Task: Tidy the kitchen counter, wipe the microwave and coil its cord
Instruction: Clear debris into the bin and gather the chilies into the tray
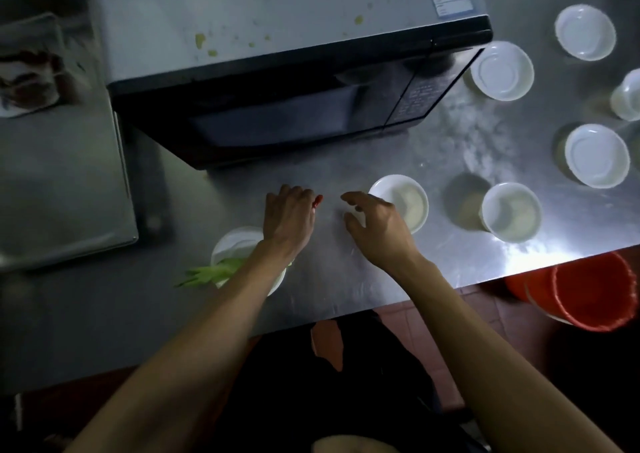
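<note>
The microwave (270,82) stands at the back of the steel counter (346,279), its grey top spattered with yellow-green bits; its cord is not in view. My left hand (289,219) hovers in front of it with a small red thing (317,201) pinched at its fingertips. Under my left forearm sits a white bowl (235,245) holding green vegetable scraps (207,274). My right hand (375,226) is beside the left, fingers loosely curled and holding nothing, just left of a white bowl (405,203) with pale contents.
Several more white bowls (510,212) and a plastic cup (627,98) stand on the right of the counter. An orange bucket (588,293) sits on the floor past the counter's right front edge. A steel tray (59,182) and a dish (27,82) lie at left.
</note>
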Motion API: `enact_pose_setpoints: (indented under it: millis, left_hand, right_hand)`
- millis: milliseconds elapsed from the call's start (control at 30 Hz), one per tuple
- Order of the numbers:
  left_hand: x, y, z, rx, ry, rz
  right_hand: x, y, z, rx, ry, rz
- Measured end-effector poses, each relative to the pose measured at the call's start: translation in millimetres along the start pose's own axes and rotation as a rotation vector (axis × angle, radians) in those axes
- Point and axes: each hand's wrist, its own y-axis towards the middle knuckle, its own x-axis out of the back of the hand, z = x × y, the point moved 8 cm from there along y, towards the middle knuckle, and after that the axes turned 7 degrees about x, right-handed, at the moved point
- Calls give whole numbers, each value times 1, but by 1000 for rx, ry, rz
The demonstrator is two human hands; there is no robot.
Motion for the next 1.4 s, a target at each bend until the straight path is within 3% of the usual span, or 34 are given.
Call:
enact_pose_setpoints:
  millis: [500,833,1200,1400]
  left_hand:
    - [-1,-14,-14,197,85,39]
    - [48,-45,14,336,-75,-131]
    - [84,-71,131,457,-209,-264]
    - [102,-74,230,458,-261,-326]
  right_hand:
    - [20,18,-37,115,47,166]
    - [7,37,-6,249,19,276]
    - [-52,63,97,422,-100,355]
    - [-105,80,174,359,-93,345]
